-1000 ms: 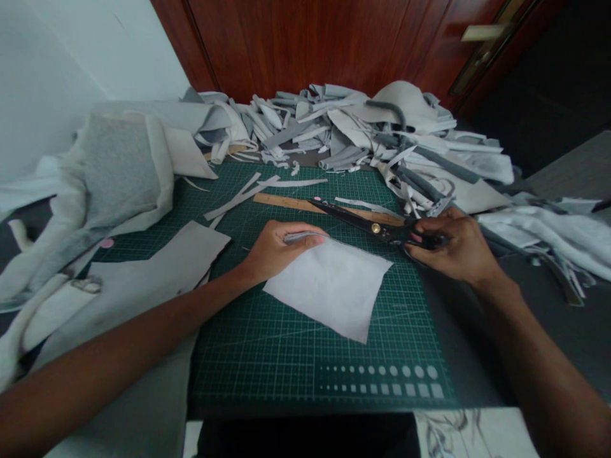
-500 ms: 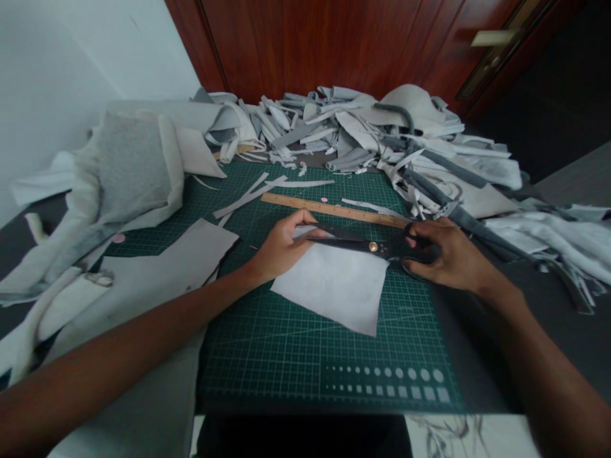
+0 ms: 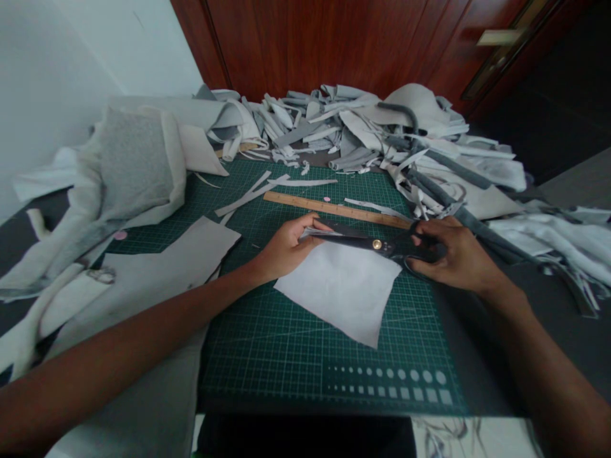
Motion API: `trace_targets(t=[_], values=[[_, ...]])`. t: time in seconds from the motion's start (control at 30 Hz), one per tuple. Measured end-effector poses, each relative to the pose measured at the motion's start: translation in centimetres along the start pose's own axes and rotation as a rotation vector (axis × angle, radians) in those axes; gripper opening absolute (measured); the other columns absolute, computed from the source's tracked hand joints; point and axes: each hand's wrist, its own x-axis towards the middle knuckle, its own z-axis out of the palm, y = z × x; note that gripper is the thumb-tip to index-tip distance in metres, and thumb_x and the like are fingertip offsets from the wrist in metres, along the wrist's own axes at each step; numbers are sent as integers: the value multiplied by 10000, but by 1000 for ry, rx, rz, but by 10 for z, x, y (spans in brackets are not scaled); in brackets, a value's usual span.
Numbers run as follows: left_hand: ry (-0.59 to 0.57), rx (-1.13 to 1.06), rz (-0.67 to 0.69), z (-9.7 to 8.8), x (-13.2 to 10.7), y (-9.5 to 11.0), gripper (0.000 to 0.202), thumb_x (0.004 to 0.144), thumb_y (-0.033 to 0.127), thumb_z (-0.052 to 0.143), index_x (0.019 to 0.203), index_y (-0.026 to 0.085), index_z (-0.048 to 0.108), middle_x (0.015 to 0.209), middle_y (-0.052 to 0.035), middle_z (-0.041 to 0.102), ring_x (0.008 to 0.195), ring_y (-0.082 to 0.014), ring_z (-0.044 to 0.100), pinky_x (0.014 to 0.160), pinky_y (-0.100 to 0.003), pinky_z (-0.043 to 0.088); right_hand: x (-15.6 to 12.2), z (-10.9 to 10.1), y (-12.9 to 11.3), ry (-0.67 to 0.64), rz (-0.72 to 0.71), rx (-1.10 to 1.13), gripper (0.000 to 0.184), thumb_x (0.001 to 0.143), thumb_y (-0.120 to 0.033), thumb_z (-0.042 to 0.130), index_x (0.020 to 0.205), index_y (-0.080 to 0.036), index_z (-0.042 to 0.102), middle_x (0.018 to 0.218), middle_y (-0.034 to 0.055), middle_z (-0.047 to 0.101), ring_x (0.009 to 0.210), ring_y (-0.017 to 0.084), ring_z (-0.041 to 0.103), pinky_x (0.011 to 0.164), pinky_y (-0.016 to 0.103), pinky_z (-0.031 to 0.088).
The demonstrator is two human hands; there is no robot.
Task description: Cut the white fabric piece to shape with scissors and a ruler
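Note:
A pale white fabric piece point(image 3: 341, 296) lies on the green cutting mat point(image 3: 267, 362). My left hand point(image 3: 286, 249) pinches its upper edge, where a narrow strip curls up. My right hand point(image 3: 461, 256) grips the handles of black tailor's shears point(image 3: 363, 242), which have a brass pivot screw. Their blades lie nearly level and reach leftward along the fabric's top edge, close to my left fingers. The blade tips are hidden around that fold. A wooden ruler point(image 3: 334, 210) lies just beyond the shears, apart from them.
Several cut strips point(image 3: 252, 196) lie on the mat's far part. A heap of grey and white fabric offcuts point(image 3: 344, 121) rises behind it, with more fabric point(image 3: 548, 235) to the right. Large grey fabric pieces point(image 3: 157, 270) cover the left side. A wooden door point(image 3: 305, 38) stands behind.
The shears have swung from pointing up-left to nearly level, their blades now along the fabric's top edge. My left hand has lifted that edge slightly. The view has shifted a little.

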Motion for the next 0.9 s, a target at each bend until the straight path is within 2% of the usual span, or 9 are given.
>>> trace_targets(t=[0.17,0.4,0.9], values=[[-7,-25,-10,0,1,0,63,868,136,639,911,170,671,1006,-53,744,981,-189,703,897,-287,526,0,1,-1,-19,22,14,198,818,-331,673,812,-268,486,702,10,585,648,230,560,720,435,415],[2,12,-22,-1,0,4,27,886,189,653,910,184,643,938,-41,744,935,-195,699,818,-280,535,3,2,-2,-17,6,45,230,794,-337,702,763,-262,487,633,-32,547,573,172,511,659,390,390],[-19,12,0,0,1,10,111,902,270,668,863,196,594,895,-30,709,915,-196,676,810,-281,506,2,1,-2,-33,17,38,248,821,-363,705,766,-263,485,621,-25,542,572,180,506,669,399,392]])
